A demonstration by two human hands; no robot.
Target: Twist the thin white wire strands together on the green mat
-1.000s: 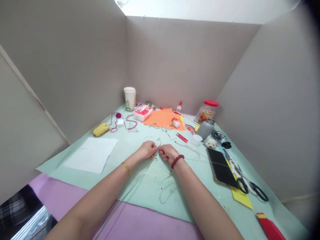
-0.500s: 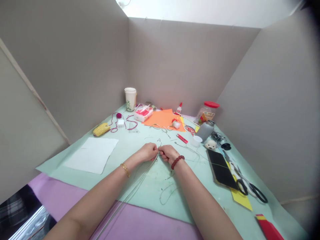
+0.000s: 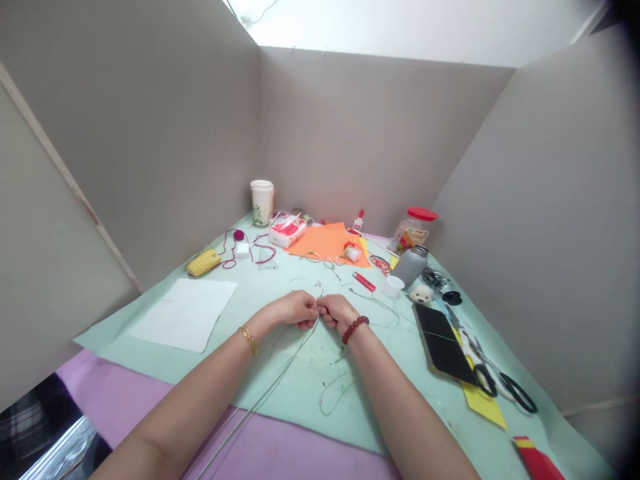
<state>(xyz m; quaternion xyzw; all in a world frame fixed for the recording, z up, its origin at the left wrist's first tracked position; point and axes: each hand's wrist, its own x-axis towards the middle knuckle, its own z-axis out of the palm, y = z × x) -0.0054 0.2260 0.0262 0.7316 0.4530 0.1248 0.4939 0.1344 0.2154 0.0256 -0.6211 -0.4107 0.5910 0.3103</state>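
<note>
Near the middle of the frame, a bundle of pale cords (image 3: 280,377) is held where the left hand (image 3: 301,309) and the right hand (image 3: 337,312) meet above the green-covered bench (image 3: 190,367). Each grip is narrow, with fingers curled closed on the cords, but the exact pinch is hidden by the knuckles, and whether a knot is enclosed cannot be told. From there the bundle is trailed toward the lower left, over the purple cover (image 3: 280,443), and is cut off by the bottom edge. A gold bracelet (image 3: 249,341) is worn on the left wrist, a dark red beaded one (image 3: 355,329) on the right.

At the right, the dark phone (image 3: 443,343) is crossed by a thin cord, and the yellow paper (image 3: 485,405) is partly covered by phone and scissors (image 3: 483,373). The red object (image 3: 537,459) at lower right is cut off. Behind the grey bottle (image 3: 411,267), the red-lidded jar (image 3: 414,230) is partly hidden; its contents are hard to make out.
</note>
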